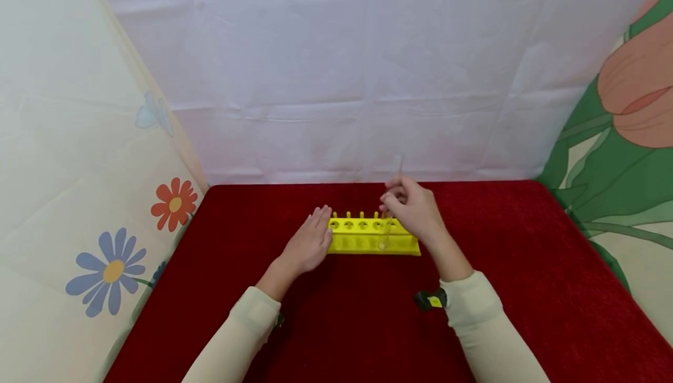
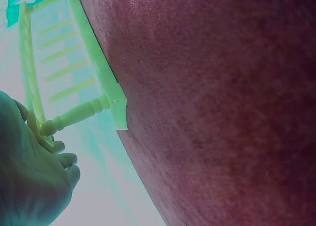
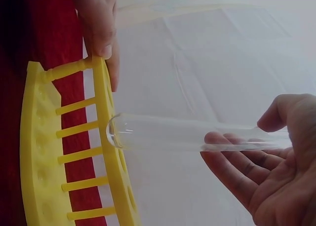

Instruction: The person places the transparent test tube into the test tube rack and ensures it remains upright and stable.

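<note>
My right hand (image 1: 415,205) pinches a clear glass test tube (image 3: 168,132) between thumb and fingers. In the right wrist view the tube's rounded bottom overlaps the top plate of a yellow test tube rack (image 1: 357,243). The head view shows the tube leaning slightly, its upper end above the hand and its lower end in front of the rack's right half. At the rack's left end, my left hand (image 1: 310,240) holds the top plate, thumb on the near side and fingers along the end. The rack (image 2: 116,107) stands upright, with a row of round holes and short pegs.
A red cloth (image 1: 357,324) covers the table under the rack. Behind it hangs a creased white sheet (image 1: 336,79). Flower-printed panels stand at the left (image 1: 58,138) and right (image 1: 631,196). A dark wrist strap (image 1: 431,300) sits by the right sleeve.
</note>
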`<state>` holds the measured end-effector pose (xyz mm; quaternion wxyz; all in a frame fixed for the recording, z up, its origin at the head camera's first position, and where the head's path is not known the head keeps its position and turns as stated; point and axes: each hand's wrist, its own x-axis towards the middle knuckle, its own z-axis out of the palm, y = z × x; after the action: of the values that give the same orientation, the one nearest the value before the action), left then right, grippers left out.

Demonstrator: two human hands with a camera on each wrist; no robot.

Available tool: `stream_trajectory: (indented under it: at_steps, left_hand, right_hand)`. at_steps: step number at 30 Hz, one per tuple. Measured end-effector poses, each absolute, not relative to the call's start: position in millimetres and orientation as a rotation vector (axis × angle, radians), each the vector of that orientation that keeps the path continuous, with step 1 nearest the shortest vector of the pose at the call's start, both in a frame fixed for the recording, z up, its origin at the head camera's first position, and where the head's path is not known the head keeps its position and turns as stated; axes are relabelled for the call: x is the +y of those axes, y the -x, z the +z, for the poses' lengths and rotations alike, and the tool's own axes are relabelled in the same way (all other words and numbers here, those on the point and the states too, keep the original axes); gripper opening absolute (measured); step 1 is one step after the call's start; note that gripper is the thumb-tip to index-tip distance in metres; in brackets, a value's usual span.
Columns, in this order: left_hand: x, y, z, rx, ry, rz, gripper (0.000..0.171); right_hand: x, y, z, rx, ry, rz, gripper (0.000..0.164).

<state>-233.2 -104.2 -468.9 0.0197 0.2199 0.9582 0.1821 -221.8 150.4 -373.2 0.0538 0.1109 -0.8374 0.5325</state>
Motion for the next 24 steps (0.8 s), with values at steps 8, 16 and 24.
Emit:
stream_trajectory:
  at_steps: [8, 16, 24]
  left_hand:
    - [-103, 234, -470, 2.982, -0.684, 0.561, 0.058]
    - [-102, 233, -466, 2.974, -0.683, 0.546, 0.058]
    - [-103, 233, -467, 2.970, -0.665, 0.533, 0.059]
  right_hand:
    - [147, 226, -373, -2.572, -0.339, 1.531, 0.025]
    - [142, 231, -375, -2.589, -0.351, 1.498, 0.025]
    - [137, 232, -373, -2.606, -0.357, 1.496, 0.025]
